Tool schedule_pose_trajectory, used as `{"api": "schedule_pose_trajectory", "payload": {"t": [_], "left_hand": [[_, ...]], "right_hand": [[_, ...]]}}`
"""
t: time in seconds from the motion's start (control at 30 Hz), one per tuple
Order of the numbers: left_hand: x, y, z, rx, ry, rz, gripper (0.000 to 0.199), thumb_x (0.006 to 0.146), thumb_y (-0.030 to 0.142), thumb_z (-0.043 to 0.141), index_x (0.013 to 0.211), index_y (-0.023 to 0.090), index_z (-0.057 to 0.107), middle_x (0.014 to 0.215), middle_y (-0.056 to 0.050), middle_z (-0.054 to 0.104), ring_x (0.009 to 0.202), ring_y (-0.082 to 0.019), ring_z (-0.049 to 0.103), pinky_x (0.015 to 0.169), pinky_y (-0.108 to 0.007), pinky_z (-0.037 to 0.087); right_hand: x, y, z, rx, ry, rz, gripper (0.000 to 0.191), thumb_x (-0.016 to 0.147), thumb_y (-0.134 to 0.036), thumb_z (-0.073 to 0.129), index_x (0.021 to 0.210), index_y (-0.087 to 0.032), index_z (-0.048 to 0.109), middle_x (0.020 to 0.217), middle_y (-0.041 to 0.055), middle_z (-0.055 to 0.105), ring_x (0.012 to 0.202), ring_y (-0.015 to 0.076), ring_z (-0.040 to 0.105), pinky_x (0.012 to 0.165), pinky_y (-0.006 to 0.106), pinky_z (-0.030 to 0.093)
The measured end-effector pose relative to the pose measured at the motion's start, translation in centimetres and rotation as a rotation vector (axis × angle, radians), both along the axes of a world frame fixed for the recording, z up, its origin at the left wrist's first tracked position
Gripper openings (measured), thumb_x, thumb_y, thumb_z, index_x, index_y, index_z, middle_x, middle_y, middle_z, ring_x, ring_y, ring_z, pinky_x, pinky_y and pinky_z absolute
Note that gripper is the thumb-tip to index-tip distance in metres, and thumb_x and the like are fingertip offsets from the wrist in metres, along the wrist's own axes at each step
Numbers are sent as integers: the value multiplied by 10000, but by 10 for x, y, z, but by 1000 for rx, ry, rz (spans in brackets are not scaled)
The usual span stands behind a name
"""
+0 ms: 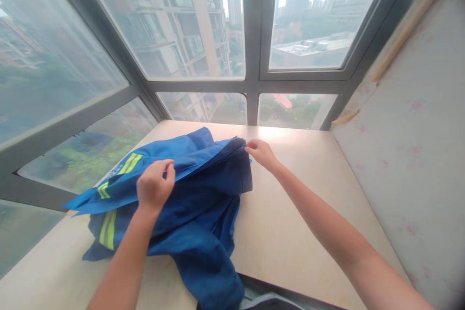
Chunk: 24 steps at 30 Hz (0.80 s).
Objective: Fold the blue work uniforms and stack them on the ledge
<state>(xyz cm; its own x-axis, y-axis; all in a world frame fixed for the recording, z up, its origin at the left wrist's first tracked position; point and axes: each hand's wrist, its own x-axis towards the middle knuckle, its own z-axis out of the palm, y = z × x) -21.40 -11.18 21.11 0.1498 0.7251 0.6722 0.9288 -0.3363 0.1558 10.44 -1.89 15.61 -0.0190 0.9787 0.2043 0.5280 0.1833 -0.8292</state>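
A blue garment [203,203] with yellow-green reflective stripes lies bunched on the pale wooden surface, left of the middle. One sleeve or leg hangs over the near edge. My right hand [259,151] pinches the garment's dark upper corner between thumb and fingers, with the forearm reaching in from the lower right. Over the left part of the garment, near the stripes, my left hand [156,183] is closed on a fold of the blue cloth, its fingers curled.
Grey window frames [250,88] surround the far and left sides of the pale wooden surface [298,223]. A patterned white wall [414,155] with peeling edges stands on the right. Something grey shows below the near edge.
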Motion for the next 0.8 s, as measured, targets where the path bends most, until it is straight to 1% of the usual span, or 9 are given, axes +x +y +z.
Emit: {"api": "schedule_pose_trajectory", "payload": {"t": [0.07,0.13,0.2,0.27,0.37,0.5,0.63,0.73,0.8], "left_hand": [[39,-6,-21,-43,3,-158,221,952,203,503,1044,195,703,1024,-74,739,961,-215,688,918,-340,518],[82,-7,-39,-46,1,-250,261,937,178,521,1142,210,679,1130,-80,722,1064,-228,664,966,-369,496],[117,0,-49,-43,-3,-283,286,932,179,533,1186,208,662,1192,-96,699,1121,-244,638,983,-395,479],[139,11,-52,-58,2,-287,269,941,189,528,1169,204,669,1181,-104,696,1102,-251,635,958,-400,477],[153,25,-51,-92,35,-249,243,960,219,513,1140,199,675,1124,-107,701,1017,-253,638,886,-387,472],[160,26,-54,-132,65,-140,245,962,300,537,1142,182,653,1120,-139,687,1015,-280,619,841,-388,442],[161,25,-61,-234,75,-85,208,962,336,546,1040,182,662,1002,-125,711,946,-277,626,809,-389,419],[161,30,-66,-361,95,-106,177,961,279,533,911,187,675,891,-95,713,835,-243,631,761,-362,426],[161,32,-69,-420,100,-139,189,958,238,517,904,189,691,887,-85,713,828,-227,638,760,-343,441]], "right_hand": [[-1,-6,-3,24,-35,-2,44,817,-206,643,776,-192,641,841,26,685,808,164,618,756,277,438],[-2,-13,-6,21,-37,0,39,852,-205,612,824,-202,639,856,24,696,807,166,632,756,278,441],[-5,-22,-10,23,-37,-7,55,887,-223,584,873,-211,636,840,17,702,777,169,639,735,276,437],[-8,-30,-13,42,-45,-9,75,910,-239,560,907,-220,632,820,9,701,752,173,639,716,272,430],[-11,-38,-18,26,-1,11,112,945,-253,510,947,-234,621,779,-6,695,722,169,642,689,257,427],[-9,-40,-19,-30,56,70,95,953,-249,516,967,-234,608,765,-15,703,740,158,659,693,233,429],[-5,-40,-17,-59,-77,104,90,945,-224,526,941,-225,616,819,-2,710,779,156,650,713,233,412],[-6,-42,-18,-115,-229,95,89,934,-222,540,919,-228,628,879,15,714,818,168,646,714,243,397],[-6,-43,-22,-154,-289,58,101,942,-229,535,947,-229,636,896,38,716,825,181,648,708,254,393]]}}
